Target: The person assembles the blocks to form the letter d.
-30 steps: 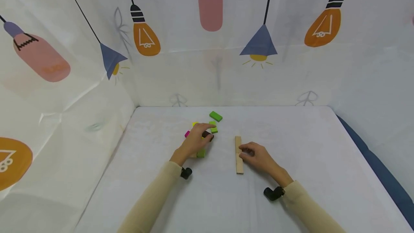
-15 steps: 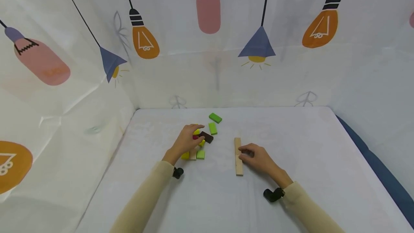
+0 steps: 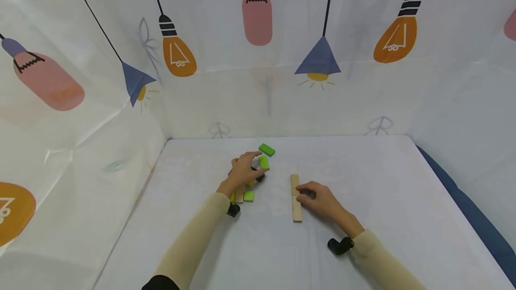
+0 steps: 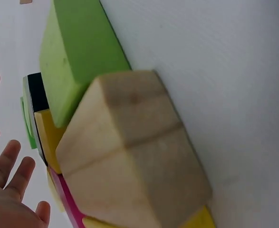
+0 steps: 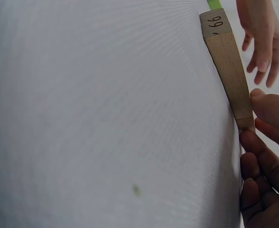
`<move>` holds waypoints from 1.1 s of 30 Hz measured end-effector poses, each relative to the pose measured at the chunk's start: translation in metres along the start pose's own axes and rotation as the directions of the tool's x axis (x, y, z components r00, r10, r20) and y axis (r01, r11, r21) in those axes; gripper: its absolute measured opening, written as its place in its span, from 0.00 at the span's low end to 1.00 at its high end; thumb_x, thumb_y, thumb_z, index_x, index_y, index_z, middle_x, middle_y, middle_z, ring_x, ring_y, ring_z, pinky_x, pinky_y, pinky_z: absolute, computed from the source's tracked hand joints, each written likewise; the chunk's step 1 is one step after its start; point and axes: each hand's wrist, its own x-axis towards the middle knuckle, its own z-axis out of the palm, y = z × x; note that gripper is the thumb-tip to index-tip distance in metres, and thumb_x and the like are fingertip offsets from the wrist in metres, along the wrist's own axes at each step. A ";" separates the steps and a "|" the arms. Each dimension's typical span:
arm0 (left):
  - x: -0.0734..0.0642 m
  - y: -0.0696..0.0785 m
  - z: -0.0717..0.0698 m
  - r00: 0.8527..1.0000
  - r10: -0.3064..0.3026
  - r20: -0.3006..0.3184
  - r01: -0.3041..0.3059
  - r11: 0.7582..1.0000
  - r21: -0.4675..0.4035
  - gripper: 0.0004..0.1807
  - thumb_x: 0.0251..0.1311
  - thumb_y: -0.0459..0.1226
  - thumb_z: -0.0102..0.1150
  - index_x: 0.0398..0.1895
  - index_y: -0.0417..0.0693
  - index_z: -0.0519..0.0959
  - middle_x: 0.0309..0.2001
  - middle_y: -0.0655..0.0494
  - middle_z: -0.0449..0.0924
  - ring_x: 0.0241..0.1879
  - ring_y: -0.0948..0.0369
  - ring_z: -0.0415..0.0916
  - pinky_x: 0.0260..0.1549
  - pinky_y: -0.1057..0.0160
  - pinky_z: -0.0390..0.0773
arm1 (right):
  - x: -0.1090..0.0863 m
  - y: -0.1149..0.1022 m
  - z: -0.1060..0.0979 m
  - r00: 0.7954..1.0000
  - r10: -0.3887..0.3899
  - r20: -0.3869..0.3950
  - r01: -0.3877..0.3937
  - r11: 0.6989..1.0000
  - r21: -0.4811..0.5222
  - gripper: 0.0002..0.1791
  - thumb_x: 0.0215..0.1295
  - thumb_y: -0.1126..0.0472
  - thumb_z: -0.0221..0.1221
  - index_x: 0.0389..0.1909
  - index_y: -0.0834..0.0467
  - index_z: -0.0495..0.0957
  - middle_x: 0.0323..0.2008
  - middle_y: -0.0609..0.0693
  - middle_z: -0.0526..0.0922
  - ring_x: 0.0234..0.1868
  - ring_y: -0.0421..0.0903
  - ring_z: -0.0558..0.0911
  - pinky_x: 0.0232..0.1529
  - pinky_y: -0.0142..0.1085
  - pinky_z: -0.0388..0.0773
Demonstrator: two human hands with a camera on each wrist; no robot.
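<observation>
My left hand hovers over a loose group of coloured blocks, fingers spread, holding nothing. Its thumb is close to a dark block, its index finger near a light green block. Beneath the wrist lie a plain wooden block and another green block; the hand hides part of the group. Magenta and yellow blocks show in the left wrist view. My right hand touches the right side of two plain wooden blocks laid end to end, with its thumb and bent index finger apart.
One green block lies by itself at the back of the white table. Behind it stands a white sheet printed with lamps. A black object shows on the left sleeve at the bottom edge.
My left hand drew left, uncovering part of the block group, then came back right towards the light green block. My right hand stays beside the wooden row. The view has tilted up slightly.
</observation>
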 end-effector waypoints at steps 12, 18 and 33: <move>0.010 -0.003 0.019 0.998 -0.065 -0.021 0.065 0.998 0.001 0.37 0.62 0.53 0.69 0.73 0.54 0.71 0.72 0.50 0.72 0.73 0.52 0.67 0.68 0.32 0.50 | -0.001 -0.001 0.001 1.000 0.004 0.002 -0.004 1.000 0.020 0.18 0.64 0.56 0.71 0.53 0.57 0.85 0.49 0.48 0.88 0.49 0.47 0.86 0.51 0.39 0.83; 0.011 0.001 0.021 0.996 -0.084 -0.013 0.084 0.995 0.054 0.36 0.62 0.52 0.68 0.72 0.54 0.71 0.72 0.49 0.72 0.73 0.51 0.66 0.68 0.31 0.52 | -0.001 -0.002 0.000 1.000 0.012 0.004 -0.012 0.999 0.029 0.18 0.64 0.56 0.71 0.53 0.57 0.85 0.49 0.48 0.87 0.49 0.47 0.86 0.51 0.40 0.83; 0.011 0.004 0.025 0.998 -0.049 -0.037 0.055 0.983 0.176 0.31 0.63 0.53 0.67 0.67 0.53 0.76 0.66 0.49 0.78 0.68 0.50 0.72 0.65 0.33 0.58 | -0.002 0.000 0.002 1.000 -0.001 -0.017 0.001 1.000 0.004 0.18 0.65 0.55 0.70 0.53 0.57 0.85 0.49 0.47 0.87 0.48 0.46 0.86 0.50 0.39 0.83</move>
